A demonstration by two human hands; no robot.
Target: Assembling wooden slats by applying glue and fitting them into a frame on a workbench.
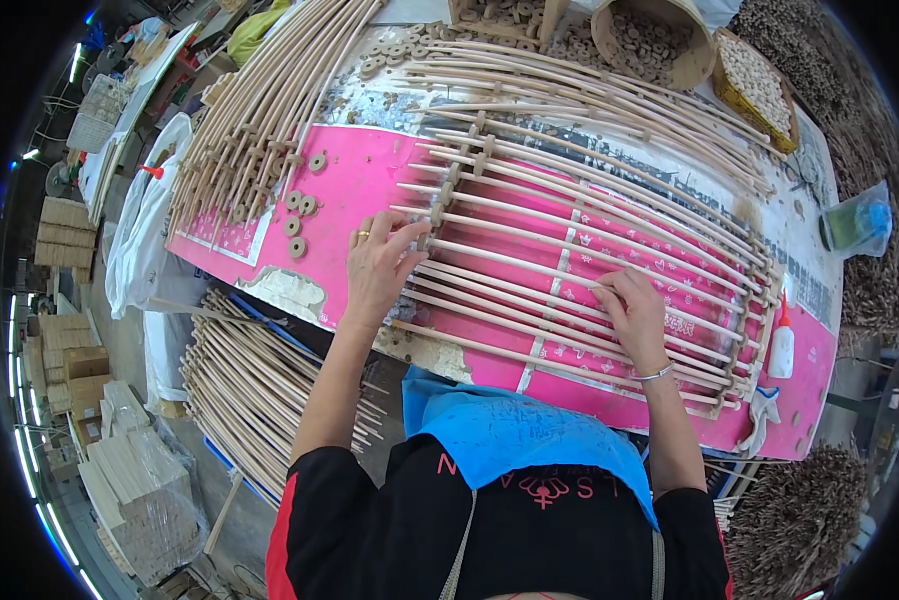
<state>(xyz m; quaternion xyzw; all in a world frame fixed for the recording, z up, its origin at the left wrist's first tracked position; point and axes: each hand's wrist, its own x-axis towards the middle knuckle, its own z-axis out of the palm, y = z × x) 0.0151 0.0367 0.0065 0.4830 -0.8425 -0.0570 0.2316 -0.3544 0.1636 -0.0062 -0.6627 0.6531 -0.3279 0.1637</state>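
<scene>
Several pale wooden rods (514,222) lie side by side across the pink-covered table (364,165). Small wooden discs sit around many of them near the left ends, and a row of discs (754,320) lines their right ends. My left hand (377,268) is closed, thumb and fingertips pinching a wooden disc (424,241) at a rod's left end. Partway along the same rod, my right hand (633,312) pinches the wooden rod (529,264) between thumb and fingers. The fingertips partly cover what each hand grips.
Loose discs (297,247) lie left of my left hand. Bundled rods (239,150) rest at the far left, more (589,85) at the back. A disc-filled bucket (704,75) and a basket (734,110) stand behind. A glue bottle (781,345) and a glove (759,420) are at right.
</scene>
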